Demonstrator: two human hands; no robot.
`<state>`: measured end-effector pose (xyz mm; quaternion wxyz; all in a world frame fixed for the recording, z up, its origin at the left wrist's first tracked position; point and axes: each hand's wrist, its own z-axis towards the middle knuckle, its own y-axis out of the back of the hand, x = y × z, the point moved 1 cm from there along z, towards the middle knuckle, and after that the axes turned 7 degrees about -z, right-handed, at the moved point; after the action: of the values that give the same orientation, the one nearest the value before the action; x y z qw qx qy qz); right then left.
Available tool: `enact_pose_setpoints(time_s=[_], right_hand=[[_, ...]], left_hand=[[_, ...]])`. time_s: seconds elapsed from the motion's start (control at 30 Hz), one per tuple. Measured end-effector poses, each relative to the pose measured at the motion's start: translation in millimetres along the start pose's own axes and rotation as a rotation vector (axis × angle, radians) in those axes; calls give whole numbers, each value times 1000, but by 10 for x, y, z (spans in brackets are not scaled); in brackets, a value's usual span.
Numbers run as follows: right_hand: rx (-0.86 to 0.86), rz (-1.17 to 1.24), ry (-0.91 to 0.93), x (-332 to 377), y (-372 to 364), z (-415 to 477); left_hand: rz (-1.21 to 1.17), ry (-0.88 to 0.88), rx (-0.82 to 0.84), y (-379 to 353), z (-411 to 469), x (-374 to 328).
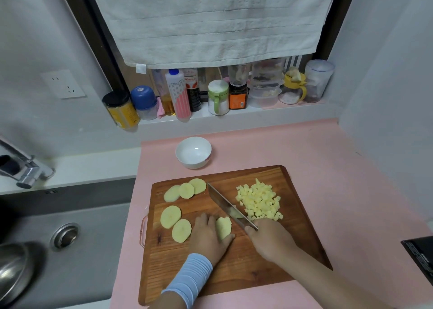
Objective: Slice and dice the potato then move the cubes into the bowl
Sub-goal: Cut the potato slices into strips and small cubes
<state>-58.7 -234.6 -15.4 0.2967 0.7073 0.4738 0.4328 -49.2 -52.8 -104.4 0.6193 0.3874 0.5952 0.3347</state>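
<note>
**A:** The left hand [209, 235] lies flat and open, fingers spread over a potato slice [223, 227] near the middle of the cutting board [234, 269], pinning it rather than gripping it. The right hand [269, 239] is closed round the handle of the cleaver [228, 205], whose blade runs diagonally away toward the board's far edge, just right of that slice.

**B:** So which step is this?

**A:** Dicing, I'd judge. A heap of cubes [260, 202] already sits toward the board's far right corner, touching the blade's right side. Five uncut slices [181, 206] lie along the left half: three overlapping near the far left corner, two closer to the near left. The bowl [193, 152] stands empty on the pink desk [328, 173] just beyond the board's far edge.

**B:** How to do it well?

**A:** Curl the left fingertips back so the knuckles guide the blade; flat fingers beside the edge are the risk here. Cut the slice into even strips, turn them, then cross-cut to match the cubes already made. Keep the cleaver tip low and rock it, rather than chopping from height.

**B:** Anything else?

**A:** The wet slice may slide on the wood, so press firmly. Push finished cubes right, clear of the work. The sink [70, 226] lies past the desk's left edge, so keep the loose slices from drifting that way.
</note>
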Motion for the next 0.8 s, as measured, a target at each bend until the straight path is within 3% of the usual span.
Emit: enact_pose_setpoints(time_s=[0.17, 0.5, 0.7, 0.8], right_hand=[[4, -4, 11, -2, 4, -66], [15, -4, 28, 56, -15, -126], [-29, -47, 49, 75, 9, -162], [-50, -50, 65, 119, -26, -215]], left_hand=[[-183, -261, -28, 8, -52, 282], [-276, -278, -63, -45, -20, 269], [-152, -483, -50, -7, -47, 250], [-131, -505, -45, -7, -8, 216]])
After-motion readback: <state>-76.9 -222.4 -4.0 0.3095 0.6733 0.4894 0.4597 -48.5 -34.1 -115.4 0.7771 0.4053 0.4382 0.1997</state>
